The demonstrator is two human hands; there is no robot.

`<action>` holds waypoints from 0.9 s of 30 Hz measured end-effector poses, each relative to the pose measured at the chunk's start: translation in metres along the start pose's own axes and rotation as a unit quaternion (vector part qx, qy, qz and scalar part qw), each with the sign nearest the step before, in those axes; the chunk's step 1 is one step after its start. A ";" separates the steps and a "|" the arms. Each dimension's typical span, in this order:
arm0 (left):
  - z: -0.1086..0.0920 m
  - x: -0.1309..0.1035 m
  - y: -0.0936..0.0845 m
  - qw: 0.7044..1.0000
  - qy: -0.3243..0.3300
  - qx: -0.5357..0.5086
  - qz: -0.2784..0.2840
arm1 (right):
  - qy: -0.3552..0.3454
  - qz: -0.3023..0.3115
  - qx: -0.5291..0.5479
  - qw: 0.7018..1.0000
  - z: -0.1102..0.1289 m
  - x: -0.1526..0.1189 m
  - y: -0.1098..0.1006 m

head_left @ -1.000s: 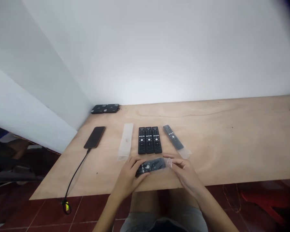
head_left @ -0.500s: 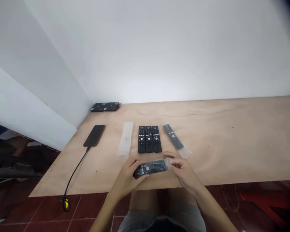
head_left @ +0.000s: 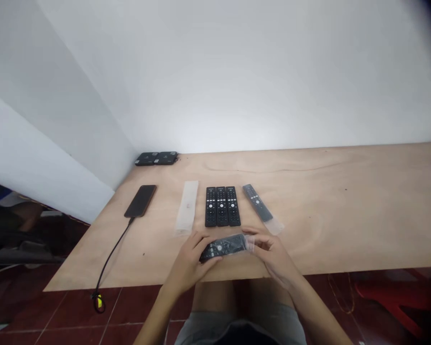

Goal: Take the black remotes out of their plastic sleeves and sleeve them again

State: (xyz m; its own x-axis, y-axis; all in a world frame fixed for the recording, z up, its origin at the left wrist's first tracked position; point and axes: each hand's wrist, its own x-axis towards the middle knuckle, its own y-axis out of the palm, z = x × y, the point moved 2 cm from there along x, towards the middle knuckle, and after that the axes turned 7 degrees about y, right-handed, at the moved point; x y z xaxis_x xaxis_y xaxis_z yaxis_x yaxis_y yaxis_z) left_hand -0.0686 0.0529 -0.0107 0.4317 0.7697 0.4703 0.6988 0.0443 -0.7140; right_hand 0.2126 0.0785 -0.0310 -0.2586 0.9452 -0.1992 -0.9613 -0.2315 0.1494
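Note:
Near the table's front edge my left hand [head_left: 194, 258] wraps round one end of a black remote control [head_left: 227, 246] in a clear plastic sleeve. Fingers of my right hand [head_left: 267, 249] pinch the sleeve's loose end [head_left: 250, 242] at the remote's right. Just beyond, a row of three bare black remotes [head_left: 221, 206] lies side by side. To their right is another remote [head_left: 257, 202], slanted, partly out past its plastic sleeve [head_left: 275, 226]. Left of the row lies a flat whitish plastic sleeve [head_left: 187, 207].
A phone [head_left: 140, 201] with a black cable [head_left: 109, 258] hanging over the front edge lies at the left. Two flat black boxes [head_left: 165, 158] sit in the back left corner of the wooden table [head_left: 362, 211]. A white wall [head_left: 255, 72] stands behind.
The sleeve's end at my right fingers looks less bunched and more spread out. The held remote has tilted slightly; both hands stay nearly in place.

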 end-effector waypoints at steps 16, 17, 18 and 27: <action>-0.003 0.000 0.005 0.999 0.019 0.016 0.035 | 0.008 -0.021 -0.078 0.997 0.010 -0.001 0.006; -0.002 0.001 0.005 0.999 0.013 0.010 0.040 | 0.015 -0.023 -0.078 0.997 0.011 -0.002 0.003; -0.002 0.001 0.006 0.999 0.007 0.004 0.045 | 0.020 -0.027 -0.077 0.996 0.012 -0.003 -0.001; 0.001 0.000 0.006 0.997 -0.027 0.004 0.079 | 0.066 -0.185 0.040 0.980 0.006 -0.035 -0.087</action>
State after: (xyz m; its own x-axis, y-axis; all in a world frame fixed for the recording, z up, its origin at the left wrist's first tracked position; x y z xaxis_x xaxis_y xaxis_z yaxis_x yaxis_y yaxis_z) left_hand -0.0651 0.0542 -0.0152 0.5036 0.8010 0.3237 0.6208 -0.0750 -0.7803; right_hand 0.3058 0.0667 -0.0308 0.0915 0.9218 -0.3767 -0.9825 0.1453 0.1168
